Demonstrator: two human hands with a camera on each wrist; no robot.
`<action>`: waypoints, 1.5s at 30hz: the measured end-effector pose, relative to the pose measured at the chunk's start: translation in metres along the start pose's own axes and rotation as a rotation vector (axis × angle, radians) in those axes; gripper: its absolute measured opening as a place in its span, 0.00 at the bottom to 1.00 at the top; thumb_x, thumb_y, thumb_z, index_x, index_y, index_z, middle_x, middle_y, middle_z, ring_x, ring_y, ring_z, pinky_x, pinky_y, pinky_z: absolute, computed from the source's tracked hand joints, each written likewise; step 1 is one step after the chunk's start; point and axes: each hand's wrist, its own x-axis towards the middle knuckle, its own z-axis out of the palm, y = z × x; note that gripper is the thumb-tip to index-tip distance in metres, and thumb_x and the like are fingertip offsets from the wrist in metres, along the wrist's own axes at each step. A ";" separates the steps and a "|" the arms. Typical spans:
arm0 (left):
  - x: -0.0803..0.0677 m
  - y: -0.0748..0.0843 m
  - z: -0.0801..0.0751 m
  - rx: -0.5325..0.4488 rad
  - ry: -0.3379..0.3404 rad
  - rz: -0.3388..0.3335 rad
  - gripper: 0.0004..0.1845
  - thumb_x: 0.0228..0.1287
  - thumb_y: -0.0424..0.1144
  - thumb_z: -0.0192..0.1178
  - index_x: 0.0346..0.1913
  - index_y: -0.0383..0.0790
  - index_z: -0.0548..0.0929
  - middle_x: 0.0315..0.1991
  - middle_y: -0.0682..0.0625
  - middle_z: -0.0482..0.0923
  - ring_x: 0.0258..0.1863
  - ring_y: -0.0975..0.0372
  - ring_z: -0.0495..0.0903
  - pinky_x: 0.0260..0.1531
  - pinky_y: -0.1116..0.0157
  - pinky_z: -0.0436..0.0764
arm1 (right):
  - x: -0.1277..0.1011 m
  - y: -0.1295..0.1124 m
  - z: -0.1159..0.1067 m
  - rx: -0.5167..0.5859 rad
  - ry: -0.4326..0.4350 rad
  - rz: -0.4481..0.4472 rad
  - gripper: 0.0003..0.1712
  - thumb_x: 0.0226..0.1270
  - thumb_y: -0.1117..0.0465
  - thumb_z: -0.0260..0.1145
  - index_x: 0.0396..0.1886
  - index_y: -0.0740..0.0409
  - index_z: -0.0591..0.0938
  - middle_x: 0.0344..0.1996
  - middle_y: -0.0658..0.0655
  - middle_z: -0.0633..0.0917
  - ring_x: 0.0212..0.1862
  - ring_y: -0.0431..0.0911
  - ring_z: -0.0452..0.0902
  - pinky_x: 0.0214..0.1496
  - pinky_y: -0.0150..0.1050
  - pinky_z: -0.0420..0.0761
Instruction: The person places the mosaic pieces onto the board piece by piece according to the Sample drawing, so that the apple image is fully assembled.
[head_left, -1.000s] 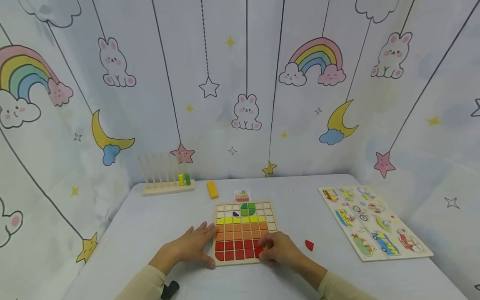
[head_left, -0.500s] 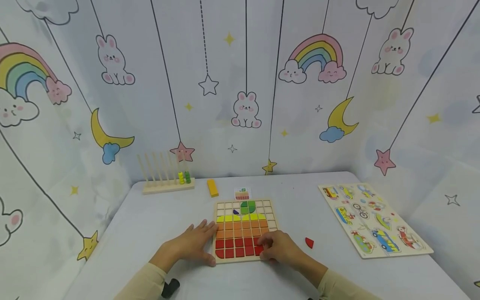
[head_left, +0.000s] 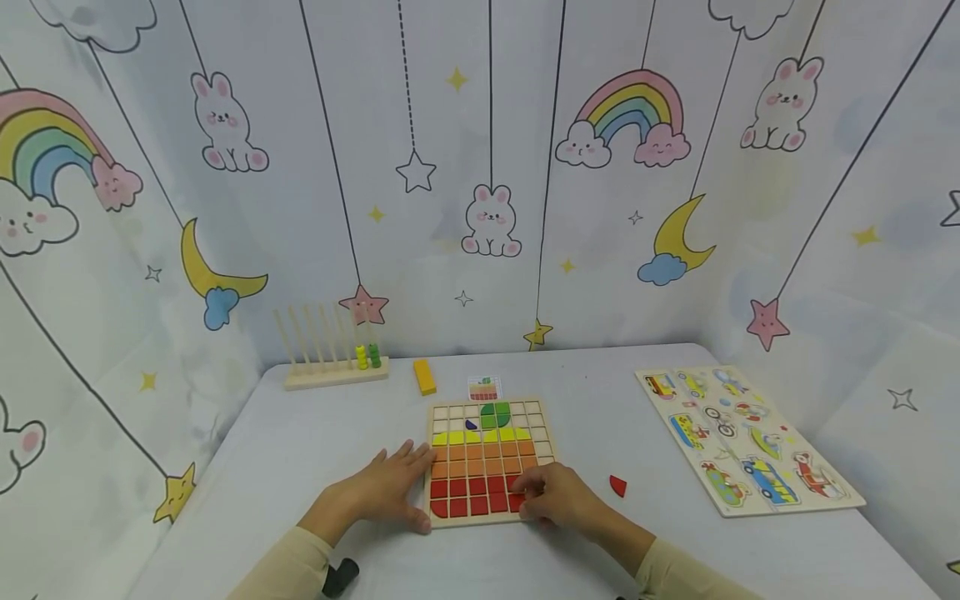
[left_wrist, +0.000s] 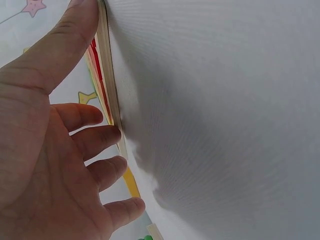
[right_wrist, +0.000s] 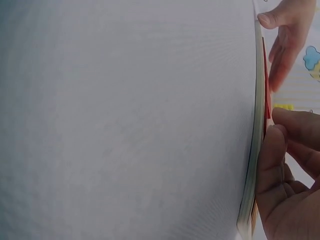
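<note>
A wooden grid board (head_left: pixel 487 522) lies on the white table, filled with rows of red, orange and yellow tiles. Green pieces (head_left: pixel 495 415) and a small purple piece (head_left: pixel 471 424) sit near its top. My left hand (head_left: pixel 393 487) rests with spread, straight fingers along the board's left edge, thumb at the near corner. At the lower right, my right hand (head_left: pixel 558 497) has curled fingers, with thumb and forefinger pinched at a red tile (head_left: pixel 516 502) in the red rows. In the right wrist view the thumb and forefinger tips (right_wrist: pixel 276 134) nearly meet beside the board's edge.
A red quarter-round piece (head_left: pixel 618 486) lies right of the board. Behind stand a small picture card (head_left: pixel 484 388), a yellow block (head_left: pixel 424 377) and a peg rack (head_left: pixel 337 377) with beads. A vehicle puzzle board (head_left: pixel 750 442) lies at the right; a black object (head_left: pixel 341 577) sits near my left sleeve.
The head view has shifted slightly. Both hands, the board and the loose pieces stay in place.
</note>
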 end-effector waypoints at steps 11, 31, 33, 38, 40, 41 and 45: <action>0.002 -0.002 0.001 0.009 -0.005 -0.004 0.61 0.45 0.66 0.77 0.79 0.42 0.62 0.79 0.45 0.60 0.81 0.46 0.51 0.74 0.35 0.51 | -0.014 0.007 -0.052 -0.016 0.119 0.062 0.15 0.60 0.66 0.72 0.48 0.61 0.86 0.31 0.55 0.80 0.25 0.44 0.75 0.25 0.35 0.76; 0.002 0.000 -0.001 -0.005 -0.008 -0.005 0.60 0.45 0.65 0.77 0.79 0.43 0.63 0.79 0.45 0.60 0.80 0.46 0.52 0.74 0.35 0.51 | -0.035 0.064 -0.102 -0.306 0.255 0.218 0.11 0.55 0.64 0.77 0.36 0.55 0.83 0.32 0.53 0.79 0.35 0.47 0.73 0.34 0.39 0.76; 0.002 0.000 -0.001 -0.003 -0.007 -0.003 0.60 0.45 0.65 0.77 0.79 0.43 0.63 0.79 0.46 0.61 0.80 0.46 0.52 0.74 0.35 0.51 | -0.035 0.063 -0.100 -0.299 0.254 0.205 0.12 0.54 0.66 0.76 0.35 0.55 0.81 0.32 0.52 0.79 0.37 0.46 0.73 0.36 0.39 0.76; 0.003 -0.001 0.000 -0.004 -0.002 0.001 0.60 0.44 0.65 0.77 0.79 0.42 0.63 0.79 0.45 0.61 0.80 0.45 0.52 0.74 0.35 0.51 | -0.037 0.063 -0.100 -0.221 0.205 0.111 0.11 0.57 0.69 0.72 0.35 0.56 0.78 0.31 0.52 0.80 0.36 0.46 0.73 0.34 0.37 0.75; 0.003 -0.002 0.000 -0.003 -0.001 0.001 0.60 0.44 0.65 0.77 0.79 0.42 0.63 0.79 0.45 0.60 0.80 0.45 0.52 0.74 0.35 0.51 | -0.038 0.063 -0.103 -0.155 0.180 0.086 0.10 0.61 0.68 0.70 0.38 0.58 0.77 0.32 0.54 0.80 0.35 0.46 0.74 0.32 0.36 0.76; 0.003 -0.002 0.001 -0.001 -0.001 0.000 0.60 0.44 0.65 0.77 0.79 0.42 0.63 0.79 0.45 0.61 0.80 0.45 0.52 0.74 0.35 0.51 | -0.039 0.063 -0.105 -0.100 0.170 0.080 0.09 0.64 0.68 0.68 0.40 0.59 0.77 0.34 0.55 0.80 0.36 0.47 0.75 0.33 0.36 0.78; 0.004 -0.002 0.002 0.007 0.002 -0.007 0.61 0.44 0.66 0.77 0.79 0.43 0.62 0.79 0.46 0.60 0.80 0.46 0.52 0.74 0.35 0.51 | -0.037 0.061 -0.112 0.218 0.169 0.084 0.16 0.71 0.66 0.64 0.54 0.70 0.77 0.43 0.61 0.81 0.40 0.47 0.80 0.40 0.36 0.85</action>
